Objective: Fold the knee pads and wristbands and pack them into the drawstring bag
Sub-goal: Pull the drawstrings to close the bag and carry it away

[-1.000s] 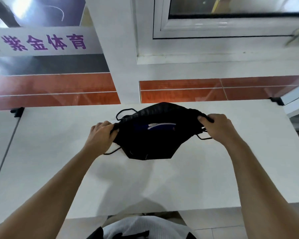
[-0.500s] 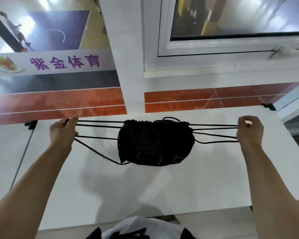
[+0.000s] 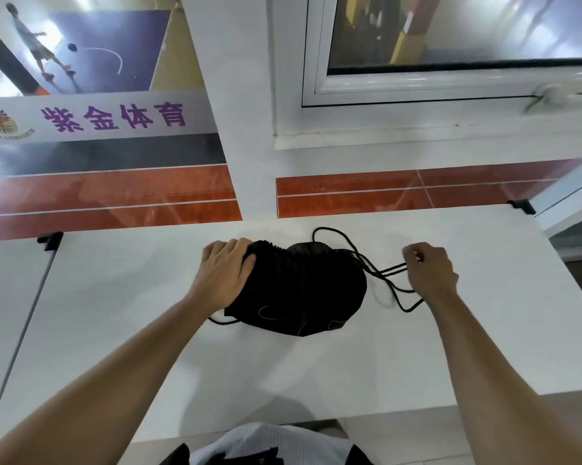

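Fingers (image 3: 231, 246) of the left hand (image 3: 224, 275) are now gripping the cinched bag (image 3: 299, 290), right hand (image 3: 429, 271) pinching slackened cords (image 3: 388, 270): packing is likely finishing.

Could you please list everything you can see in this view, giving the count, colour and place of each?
drawstring bag: one, black, mouth gathered, lying mid-table.
cords: several strands, black, running from the bag's right side to the right hand; one loop behind the bag.
table: one, white, in front of the person.
brackets: two, black, at the table's far corners.
sign: one, white with purple characters, wall at upper left.
window: one, white frame, upper right.
tile band: one, orange-red, along the wall behind the table.
left hand: one, grips the bag's gathered mouth.
right hand: one, pinches the cords.
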Demonstrator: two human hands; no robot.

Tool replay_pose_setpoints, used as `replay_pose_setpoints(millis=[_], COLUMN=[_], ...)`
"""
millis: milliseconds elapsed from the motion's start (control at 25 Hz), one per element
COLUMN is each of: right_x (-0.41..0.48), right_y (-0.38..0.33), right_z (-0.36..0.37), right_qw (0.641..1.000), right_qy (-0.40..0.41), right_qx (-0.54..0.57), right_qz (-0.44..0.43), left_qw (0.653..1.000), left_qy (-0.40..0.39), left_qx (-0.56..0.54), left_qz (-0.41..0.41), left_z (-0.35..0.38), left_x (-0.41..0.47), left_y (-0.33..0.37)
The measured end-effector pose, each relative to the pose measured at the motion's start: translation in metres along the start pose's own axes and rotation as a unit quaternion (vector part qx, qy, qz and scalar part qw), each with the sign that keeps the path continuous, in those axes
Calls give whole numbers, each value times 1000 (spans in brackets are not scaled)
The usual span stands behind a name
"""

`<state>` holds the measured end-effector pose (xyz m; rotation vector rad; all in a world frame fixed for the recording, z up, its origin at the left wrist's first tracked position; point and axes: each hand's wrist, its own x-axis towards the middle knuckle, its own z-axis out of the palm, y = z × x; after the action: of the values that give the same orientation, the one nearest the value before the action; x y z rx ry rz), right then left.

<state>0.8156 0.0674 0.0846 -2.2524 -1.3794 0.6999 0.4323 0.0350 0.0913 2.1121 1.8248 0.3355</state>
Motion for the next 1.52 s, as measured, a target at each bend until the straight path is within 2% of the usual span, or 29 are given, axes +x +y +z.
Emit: replay_pose_setpoints(millis=[120, 160, 280, 400, 480, 640, 800, 880, 960, 1040, 1080, 1160, 1240, 1320, 1440, 1520], right_x=[-25, -35, -53, -36, -13, 12, 22, 21, 10, -13, -26, -45, -60, -69, -69, -69], right_y=[-30, -40, -58, -64, -57, -27, -51, -64, -62, -56, -51, -41, -34, -26, -24, -25], right_z=[32, 41, 55, 38, 18, -6, 13, 21, 32, 45, 52, 65, 73, 78, 81, 86], right_qw=[985, 981, 985, 984, 985, 991, 992, 992, 988, 981, 978, 982, 982, 978, 981, 982], right_qy=[-68, -97, -101, -91, -69, -52, -86, -89, -23, 57, 67, 6, -95, -146, -152, -145], right_qx=[-45, -34, 21, 48, 42, -12, 38, 20, -61, -76, -67, -26, -24, -56, -28, -50], right_qz=[-150, -164, -142, -148, -154, -123, -79, -85, -136, -168, -186, -188, -161, -139, -116, -111], left_qw=[998, 998, 997, 990, 987, 987, 964, 952, 955, 972, 982, 995, 993, 983, 984, 978], left_qy=[59, 67, 73, 85, 105, 99, 85, 106, 169, 197, 175, 80, -19, -60, -26, 12], left_qx=[11, 10, -3, -108, -119, -44, -44, -47, -10, -6, -18, -52, -100, -148, -154, -176], left_qz=[11, 15, 24, 12, -30, -115, -249, -282, -243, -126, -66, -16, -54, -94, -85, -110], left_z=[-4, -6, -15, -22, -26, -26, -17, -15, -14, -4, 3, 18, 34, 44, 45, 37], left_x=[2, 2, -4, -8, -9, -10, 15, 16, 3, -17, -27, -41, -42, -37, -35, -49], left_y=[9, 8, 4, -1, -19, -69, -53, -44, -36, -27, -20, -12, -13, -13, -6, 2])
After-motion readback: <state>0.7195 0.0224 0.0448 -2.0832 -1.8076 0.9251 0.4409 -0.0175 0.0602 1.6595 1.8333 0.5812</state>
